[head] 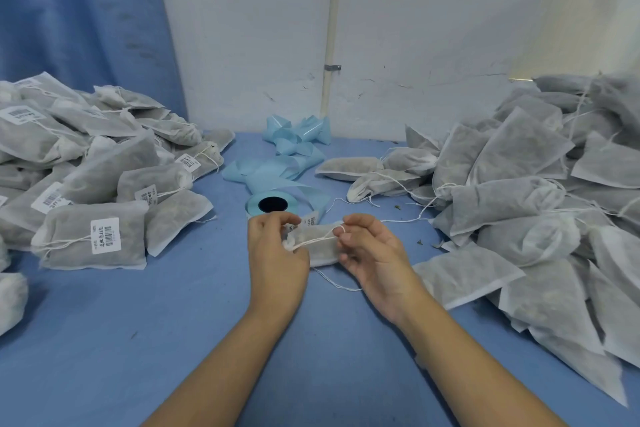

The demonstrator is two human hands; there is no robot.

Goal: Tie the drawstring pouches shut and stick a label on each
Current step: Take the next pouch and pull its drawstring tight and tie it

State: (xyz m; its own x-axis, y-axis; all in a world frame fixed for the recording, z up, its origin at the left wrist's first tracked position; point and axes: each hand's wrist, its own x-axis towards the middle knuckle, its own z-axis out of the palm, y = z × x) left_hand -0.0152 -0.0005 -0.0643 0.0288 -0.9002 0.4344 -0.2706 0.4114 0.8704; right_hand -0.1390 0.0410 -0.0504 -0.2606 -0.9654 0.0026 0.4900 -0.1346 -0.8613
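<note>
Pouch [320, 246] between left hand [273, 250], right hand [374, 253]

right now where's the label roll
In the head view, the label roll stands near the middle of the blue table, just beyond the left hand, with its spent backing strip trailing behind it.

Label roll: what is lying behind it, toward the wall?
Behind the label roll, bare light-blue backing strip lies in loose curls up to the wall. The left hand and held pouch cover the roll's near edge.
</note>
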